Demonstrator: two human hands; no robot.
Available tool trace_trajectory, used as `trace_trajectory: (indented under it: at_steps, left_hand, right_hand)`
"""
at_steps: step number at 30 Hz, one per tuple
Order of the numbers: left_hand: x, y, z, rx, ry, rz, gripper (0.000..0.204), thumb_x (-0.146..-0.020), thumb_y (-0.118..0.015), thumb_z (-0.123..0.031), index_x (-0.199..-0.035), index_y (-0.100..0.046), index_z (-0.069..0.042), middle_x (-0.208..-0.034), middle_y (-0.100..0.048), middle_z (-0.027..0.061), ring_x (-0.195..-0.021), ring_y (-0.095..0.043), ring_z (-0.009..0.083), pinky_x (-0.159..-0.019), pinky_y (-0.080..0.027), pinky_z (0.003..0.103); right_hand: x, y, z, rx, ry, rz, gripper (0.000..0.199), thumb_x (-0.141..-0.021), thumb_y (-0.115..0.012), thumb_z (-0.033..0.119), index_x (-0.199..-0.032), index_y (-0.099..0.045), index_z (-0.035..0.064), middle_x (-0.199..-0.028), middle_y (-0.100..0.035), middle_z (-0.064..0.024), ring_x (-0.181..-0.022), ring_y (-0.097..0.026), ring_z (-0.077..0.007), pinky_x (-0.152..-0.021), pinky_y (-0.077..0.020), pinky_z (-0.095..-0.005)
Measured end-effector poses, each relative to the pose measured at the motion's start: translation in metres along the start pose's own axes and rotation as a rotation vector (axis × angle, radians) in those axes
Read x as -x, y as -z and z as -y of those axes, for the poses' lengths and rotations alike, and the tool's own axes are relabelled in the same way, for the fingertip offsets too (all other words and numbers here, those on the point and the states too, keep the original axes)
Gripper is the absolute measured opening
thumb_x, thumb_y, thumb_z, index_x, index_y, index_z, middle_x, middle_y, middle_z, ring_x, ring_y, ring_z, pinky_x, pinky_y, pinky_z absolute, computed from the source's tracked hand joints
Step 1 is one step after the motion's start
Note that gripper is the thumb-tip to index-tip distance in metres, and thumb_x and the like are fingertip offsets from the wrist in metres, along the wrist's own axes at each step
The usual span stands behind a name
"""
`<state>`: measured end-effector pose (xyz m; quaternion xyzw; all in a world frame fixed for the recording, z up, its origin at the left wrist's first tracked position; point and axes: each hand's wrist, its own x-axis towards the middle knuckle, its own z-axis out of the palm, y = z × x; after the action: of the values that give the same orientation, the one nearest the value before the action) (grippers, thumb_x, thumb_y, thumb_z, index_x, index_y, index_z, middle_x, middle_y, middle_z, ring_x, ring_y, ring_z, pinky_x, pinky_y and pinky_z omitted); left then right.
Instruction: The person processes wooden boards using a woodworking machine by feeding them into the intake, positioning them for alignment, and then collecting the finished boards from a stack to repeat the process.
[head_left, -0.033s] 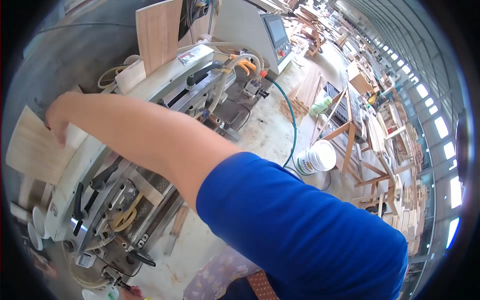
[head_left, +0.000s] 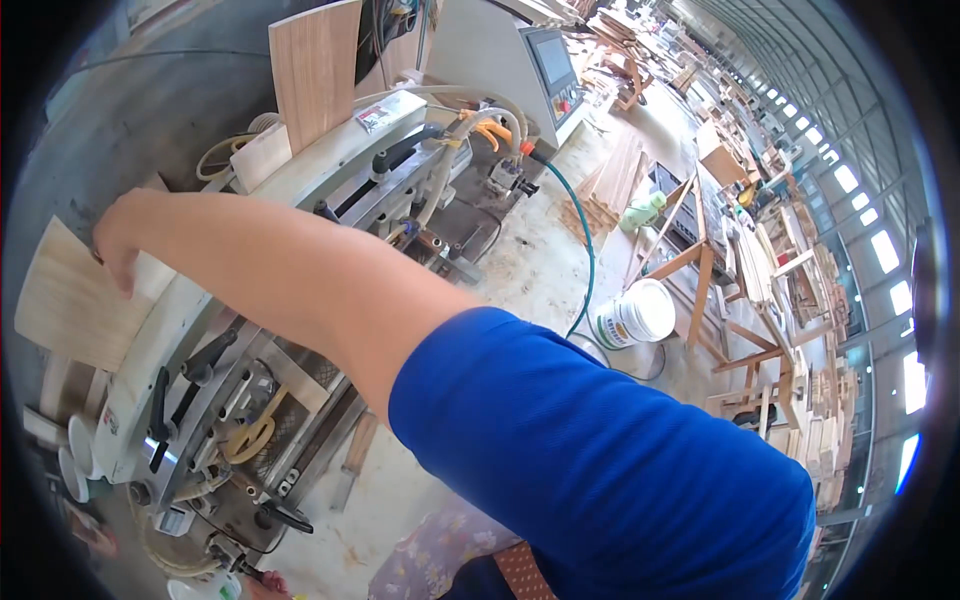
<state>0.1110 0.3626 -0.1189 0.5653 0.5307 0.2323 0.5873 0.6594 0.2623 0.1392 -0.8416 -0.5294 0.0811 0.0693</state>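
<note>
My right arm, in a blue short sleeve, reaches across the view to the far left. The right hand (head_left: 117,240) bends down over the upper edge of a pale wooden board (head_left: 75,300). One digit lies on the board's face, and the other fingers are partly hidden; the hand looks closed on that edge. This board leans at the long white beam of a machine (head_left: 185,325). A second, taller wooden board (head_left: 316,75) stands upright farther along the beam. My left hand cannot be made out.
Black clamp levers (head_left: 208,352) and hoses crowd the machine's near side. Behind stands a control panel (head_left: 552,58). A green hose (head_left: 588,230) runs to the floor near a white bucket (head_left: 640,313). Wooden trestles (head_left: 700,290) and stacked timber line the right. A small pinkish shape (head_left: 270,583) shows at the bottom edge.
</note>
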Motion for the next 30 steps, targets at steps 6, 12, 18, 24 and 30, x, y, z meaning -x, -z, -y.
trace_trajectory:
  at_steps: [6,12,18,24,30]
  left_hand:
    - [0.046,-0.005,-0.027,0.091,-0.050,0.045,0.056,-0.090,-0.058,-0.045,-0.132,-0.052,-0.009,-0.118,-0.062,0.0209,-0.099,-0.064,0.0370,-0.085,-0.051,0.046]
    - [0.095,-0.015,-0.036,0.030,-0.066,-0.139,0.053,-0.094,-0.057,-0.042,-0.136,-0.056,-0.010,-0.109,-0.069,0.0188,-0.095,-0.067,0.0330,-0.082,-0.054,0.042]
    - [0.081,-0.015,0.026,-0.097,-0.270,0.000,0.035,-0.098,-0.056,-0.028,-0.123,-0.058,-0.003,-0.097,-0.064,0.0058,-0.079,-0.060,0.0146,-0.069,-0.050,0.028]
    - [0.116,-0.095,0.025,-0.336,-0.538,0.233,0.028,-0.094,-0.063,-0.018,-0.114,-0.057,0.001,-0.093,-0.066,0.0085,-0.087,-0.064,0.0169,-0.077,-0.053,0.031]
    - [0.167,-0.113,0.027,-0.196,-0.443,0.247,0.033,-0.089,-0.069,-0.015,-0.117,-0.059,-0.003,-0.089,-0.069,0.0094,-0.079,-0.066,0.0175,-0.073,-0.054,0.032]
  right_hand:
    - [0.041,-0.003,0.015,0.058,-0.019,-0.201,0.062,-0.066,-0.083,0.047,-0.119,-0.069,0.0174,-0.117,-0.067,-0.0078,-0.114,-0.061,-0.0267,-0.093,-0.0472,-0.0436]
    - [0.173,-0.048,0.034,-0.175,0.055,-1.039,0.030,-0.079,-0.072,0.027,-0.100,-0.063,0.0084,-0.093,-0.064,-0.0113,-0.098,-0.061,-0.0317,-0.084,-0.0488,-0.0460]
    - [0.384,-0.173,0.061,-0.476,-0.257,-0.511,0.023,-0.084,-0.071,0.021,-0.105,-0.067,0.0145,-0.103,-0.067,-0.0064,-0.100,-0.062,-0.0294,-0.083,-0.0515,-0.0400]
    - [0.457,-0.285,0.111,-0.206,-0.427,-0.172,0.075,-0.078,-0.072,0.022,-0.147,-0.042,0.0187,-0.160,-0.016,-0.0220,-0.149,-0.014,-0.0394,-0.110,-0.0231,-0.0674]
    - [0.490,-0.323,0.064,-0.055,-0.424,-0.394,0.068,-0.079,-0.058,0.002,-0.145,-0.040,0.0038,-0.155,-0.022,-0.0309,-0.146,-0.018,-0.0454,-0.120,-0.0190,-0.0509]
